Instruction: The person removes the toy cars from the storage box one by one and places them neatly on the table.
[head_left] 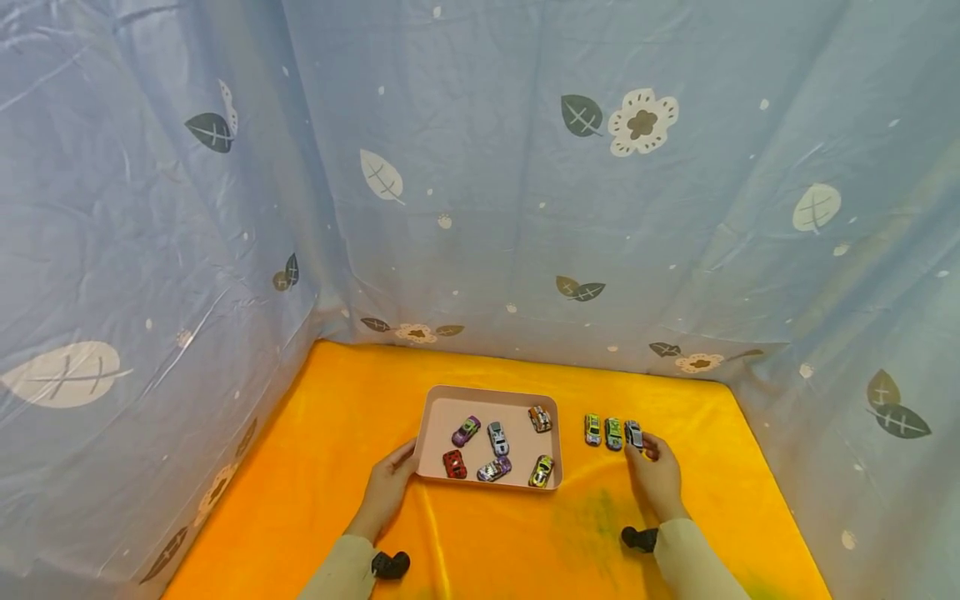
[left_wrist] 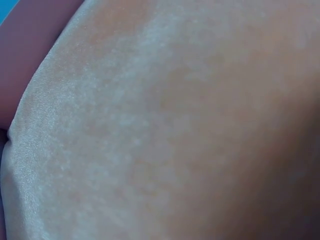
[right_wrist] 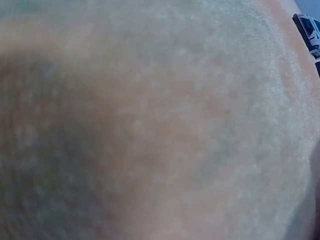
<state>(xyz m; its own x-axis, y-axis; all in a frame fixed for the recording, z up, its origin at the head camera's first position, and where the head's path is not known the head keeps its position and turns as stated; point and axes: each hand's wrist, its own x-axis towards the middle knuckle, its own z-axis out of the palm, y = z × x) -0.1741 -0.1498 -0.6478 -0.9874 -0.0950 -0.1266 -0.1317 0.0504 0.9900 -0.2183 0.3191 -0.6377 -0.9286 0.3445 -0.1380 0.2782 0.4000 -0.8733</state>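
Observation:
A shallow pale pink tray [head_left: 491,483] lies on the yellow cloth with several toy cars in it, among them a red toy car [head_left: 453,464] and a white toy car [head_left: 498,438]. My left hand [head_left: 388,487] holds the tray by its left edge, near the front corner. To the right of the tray, three toy cars stand side by side: a yellow one [head_left: 592,430], a green one [head_left: 613,434] and a silver-grey one [head_left: 633,433]. My right hand [head_left: 658,477] pinches the silver-grey toy car at its near end. Skin fills most of both wrist views.
Yellow cloth [head_left: 360,392] covers the table surface. Blue-grey curtains [head_left: 480,167] with leaf and flower prints enclose the back and both sides. Inside the tray, an orange toy car [head_left: 539,418] is at the back right and a yellow-and-black one [head_left: 541,472] at the front right.

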